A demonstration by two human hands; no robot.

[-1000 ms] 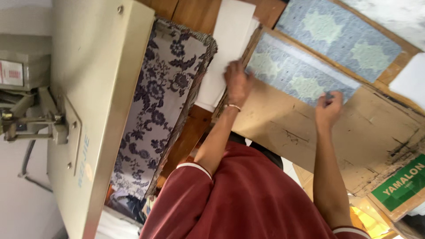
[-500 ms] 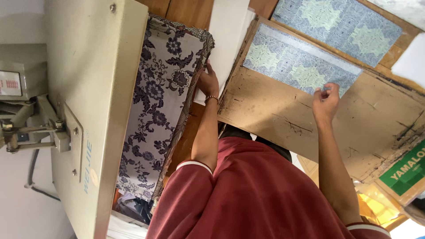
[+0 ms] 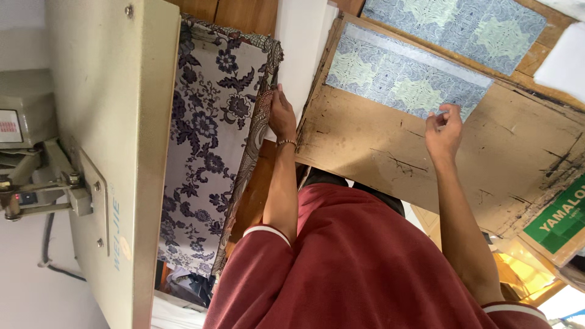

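My left hand (image 3: 282, 116), with a bead bracelet at the wrist, grips the right edge of a white fabric with a dark blue floral print (image 3: 210, 140). That fabric lies under the cream plate of a heat press (image 3: 116, 152). My right hand (image 3: 443, 131) pinches the lower edge of a blue and green patterned sheet (image 3: 396, 79), which lies on a worn brown cardboard board (image 3: 487, 164). My dark red shirt fills the bottom of the view.
A second blue-green patterned sheet (image 3: 463, 24) lies further back on the wooden surface. A white sheet (image 3: 301, 49) sits between the fabric and the board. A green-labelled carton (image 3: 557, 222) is at the right. The press's lever and control box (image 3: 27, 158) are at the left.
My left hand has left the blue patterned sheet and moved left to the floral fabric's edge. My right hand has stayed at the sheet's lower edge. The view has shifted slightly.
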